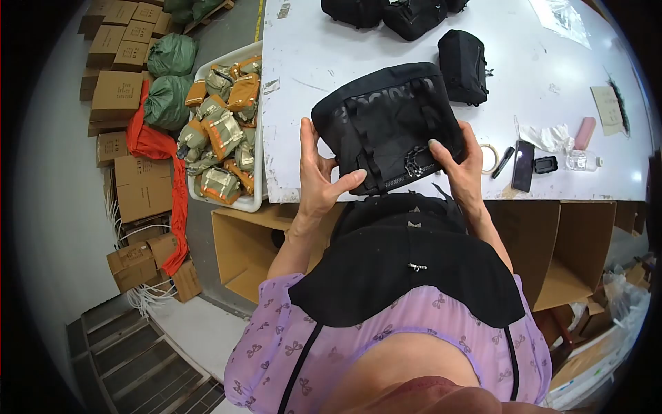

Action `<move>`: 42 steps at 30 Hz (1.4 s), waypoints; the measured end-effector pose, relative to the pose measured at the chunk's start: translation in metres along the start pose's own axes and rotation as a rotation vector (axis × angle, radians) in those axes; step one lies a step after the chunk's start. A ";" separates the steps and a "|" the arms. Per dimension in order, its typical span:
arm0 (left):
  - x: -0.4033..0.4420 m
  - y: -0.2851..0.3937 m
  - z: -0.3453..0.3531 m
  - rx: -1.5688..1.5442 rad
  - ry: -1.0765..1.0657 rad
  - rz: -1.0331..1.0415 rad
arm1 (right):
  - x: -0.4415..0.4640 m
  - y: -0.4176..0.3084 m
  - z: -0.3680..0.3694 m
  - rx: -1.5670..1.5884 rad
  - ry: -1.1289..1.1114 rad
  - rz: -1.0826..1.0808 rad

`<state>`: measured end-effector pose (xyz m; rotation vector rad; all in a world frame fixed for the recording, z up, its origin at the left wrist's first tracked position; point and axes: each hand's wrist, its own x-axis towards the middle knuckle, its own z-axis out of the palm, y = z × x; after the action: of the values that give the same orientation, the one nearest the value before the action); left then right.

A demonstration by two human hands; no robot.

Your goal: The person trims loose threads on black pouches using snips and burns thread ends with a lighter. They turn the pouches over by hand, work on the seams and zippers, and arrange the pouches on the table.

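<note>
A black bag (386,124) with webbing straps, dark lettering and a zipper along its near edge is held between my two hands, over the front edge of the white table (303,76). My left hand (321,179) grips its left side, thumb on the front face near the zipper end. On the right side, my right hand (462,165) holds it with the thumb beside a braided black-and-white cord (416,162). The fingers behind the bag are partly hidden. Another black bag (462,67) stands just beyond it.
Several black bags (414,15) lie at the table's far edge. At right are a tape roll (489,159), phone (523,166), marker (503,162) and plastic bottle (580,161). A white bin (258,159) of green-orange bags stands left. Open cardboard boxes (241,252) sit below the table.
</note>
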<state>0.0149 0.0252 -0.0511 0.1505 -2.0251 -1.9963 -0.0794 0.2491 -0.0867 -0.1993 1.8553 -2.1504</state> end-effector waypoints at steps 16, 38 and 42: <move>0.002 0.012 0.014 0.476 0.127 -0.080 | -0.004 0.006 0.008 0.170 0.210 -0.017; 0.026 -0.012 0.031 0.722 0.293 0.183 | -0.014 0.016 0.025 -0.190 0.303 -0.332; 0.020 0.017 0.031 0.792 0.222 0.262 | -0.010 0.015 0.012 -0.257 0.107 -0.003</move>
<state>-0.0107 0.0499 -0.0312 0.2396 -2.4066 -0.9016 -0.0644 0.2393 -0.0992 -0.1431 2.1916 -1.9536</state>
